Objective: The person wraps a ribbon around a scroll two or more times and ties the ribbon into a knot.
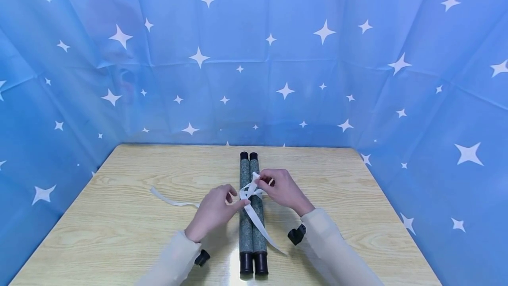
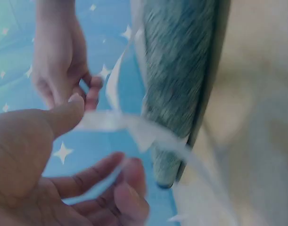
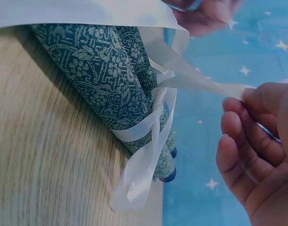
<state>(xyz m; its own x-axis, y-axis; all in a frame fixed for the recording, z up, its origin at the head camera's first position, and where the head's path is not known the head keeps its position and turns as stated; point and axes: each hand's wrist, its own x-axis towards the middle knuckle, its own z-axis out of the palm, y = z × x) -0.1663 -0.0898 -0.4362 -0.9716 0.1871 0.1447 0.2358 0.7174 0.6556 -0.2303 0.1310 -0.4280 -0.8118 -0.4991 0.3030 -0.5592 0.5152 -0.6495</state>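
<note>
A double scroll (image 1: pixel 246 228) in green patterned cloth, with dark end knobs, lies lengthwise on the table. A white ribbon (image 3: pixel 139 129) wraps around it, with loops and a crossing on top. My right hand (image 1: pixel 283 189) pinches a ribbon part between thumb and fingers, drawn off the scroll's right side; the right wrist view shows this pinch too. Over the scroll's left side, my left hand (image 1: pixel 218 208) touches the ribbon with its extended thumb (image 2: pixel 68 115). Its other fingers are loosely bent, apart from the thumb. Part of the crossing is hidden by the hands in the head view.
A loose ribbon tail (image 1: pixel 170 201) trails leftward over the wooden table (image 1: pixel 337 180). Another tail (image 1: pixel 270 237) slants across the scroll towards the lower right. Blue star-patterned curtains (image 1: pixel 254 78) rise behind and beside the table.
</note>
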